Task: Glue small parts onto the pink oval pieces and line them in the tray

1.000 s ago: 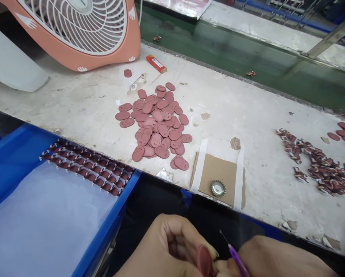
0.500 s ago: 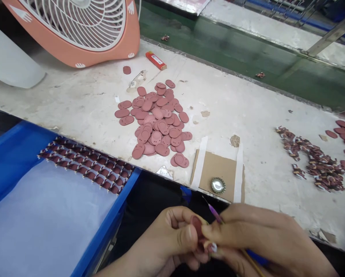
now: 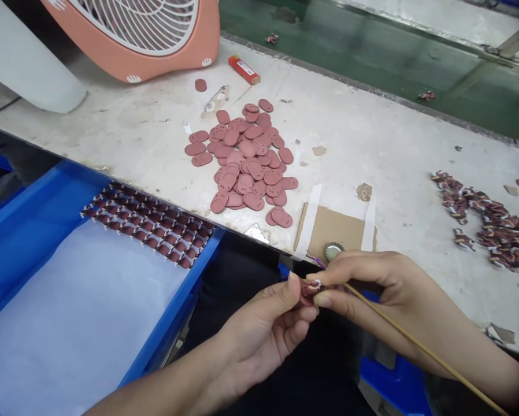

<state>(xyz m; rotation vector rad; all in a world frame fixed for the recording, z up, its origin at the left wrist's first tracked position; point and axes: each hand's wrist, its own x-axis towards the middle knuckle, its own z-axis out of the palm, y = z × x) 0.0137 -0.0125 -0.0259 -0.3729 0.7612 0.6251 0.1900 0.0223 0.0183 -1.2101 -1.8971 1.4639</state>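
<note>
Left hand (image 3: 263,332) and right hand (image 3: 378,283) pinching a maroon piece (image 3: 307,296), a purple-tipped stick (image 3: 415,339) in the right, bottle cap (image 3: 332,251) just beyond.

The scuffed white worktop (image 3: 147,138) runs across the view, its surface patched with torn bits of paper. Toward the middle lies a loose pile of flat reddish-pink oval pieces (image 3: 246,164). One stray oval piece (image 3: 201,85) sits apart beyond it, near a red lighter (image 3: 244,70) by the far edge. A peach plastic fan (image 3: 133,52) stands at the far left. At the near edge, a taped cardboard square (image 3: 333,225) carries a metal bottle cap (image 3: 332,251) — and further right lies a heap of small dark-red pieces (image 3: 487,222).
</note>
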